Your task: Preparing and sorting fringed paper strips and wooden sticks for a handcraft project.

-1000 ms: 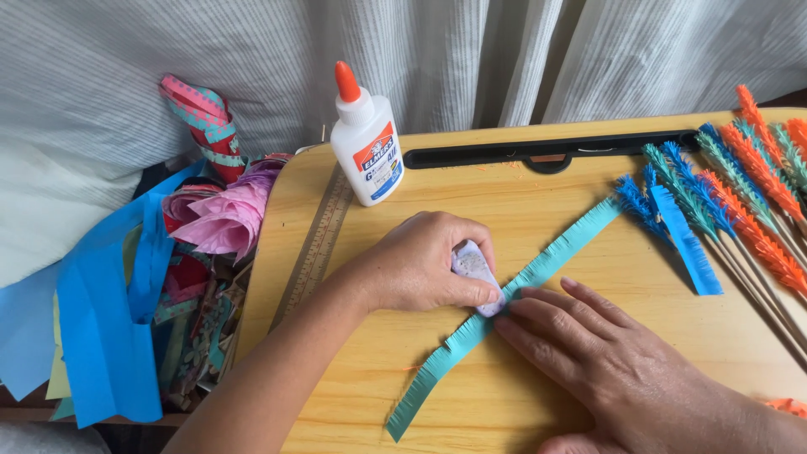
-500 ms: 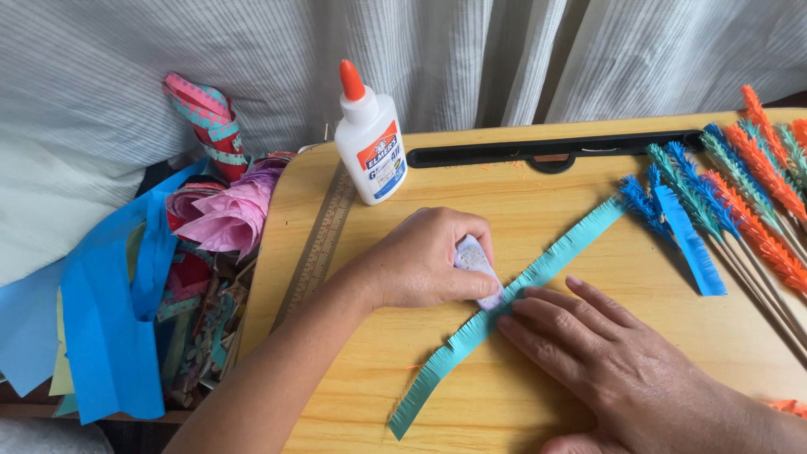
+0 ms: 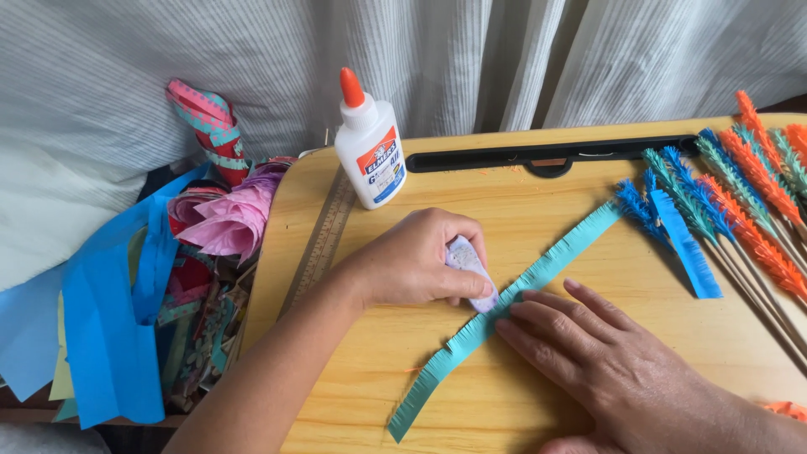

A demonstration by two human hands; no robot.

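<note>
My left hand [image 3: 416, 269] pinches a small pale glue stick [image 3: 471, 271], its tip pressed onto the teal fringed paper strip [image 3: 504, 303] lying diagonally across the middle of the wooden table [image 3: 538, 210]. My right hand [image 3: 588, 353] lies flat, fingers spread, pinning the strip just beside it. A white glue bottle [image 3: 370, 147] stands near the far edge.

Light wooden counter [image 3: 521, 210] with rounded corner. Lying on it: a teal fringed paper strip [image 3: 437, 370] set diagonally, an upright white glue bottle [image 3: 370, 151] with orange cap, a blue fringed strip [image 3: 685, 244], and fringed sticks [image 3: 756, 227] at the right edge.
</note>
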